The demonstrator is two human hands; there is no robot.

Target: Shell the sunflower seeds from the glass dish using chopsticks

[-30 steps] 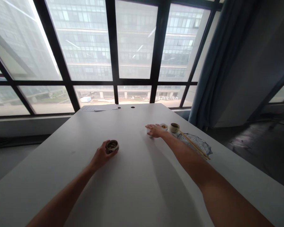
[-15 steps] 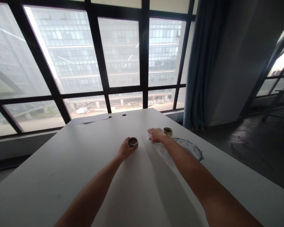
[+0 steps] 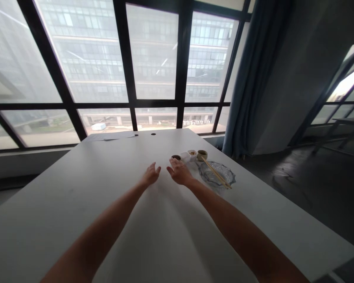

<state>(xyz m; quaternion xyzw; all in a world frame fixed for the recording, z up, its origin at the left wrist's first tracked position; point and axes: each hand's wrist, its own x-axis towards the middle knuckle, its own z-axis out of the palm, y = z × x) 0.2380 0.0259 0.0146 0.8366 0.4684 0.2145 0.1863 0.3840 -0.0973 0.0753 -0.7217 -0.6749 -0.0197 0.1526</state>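
Both my hands rest over the white table point(image 3: 135, 220) with fingers stretched out and nothing in them. My left hand point(image 3: 151, 174) sits just left of my right hand point(image 3: 178, 172). Beyond my right hand stands a row of small bowls: a dark bowl point(image 3: 176, 158), a white bowl point(image 3: 185, 156), another white bowl with brownish contents point(image 3: 192, 153) and an olive cup point(image 3: 202, 154). A clear glass dish point(image 3: 216, 175) lies to the right, with a pair of chopsticks point(image 3: 216, 177) laid across it.
Papers point(image 3: 106, 137) lie at the table's far edge near two cable holes. Large dark-framed windows stand behind the table. A blue curtain point(image 3: 247, 78) hangs at the right, with dark floor beyond the table's right edge.
My left hand carried the dark bowl rightwards, set it at the left end of the bowl row and let go. My right hand drew back from the bowls. Both hands now lie open.
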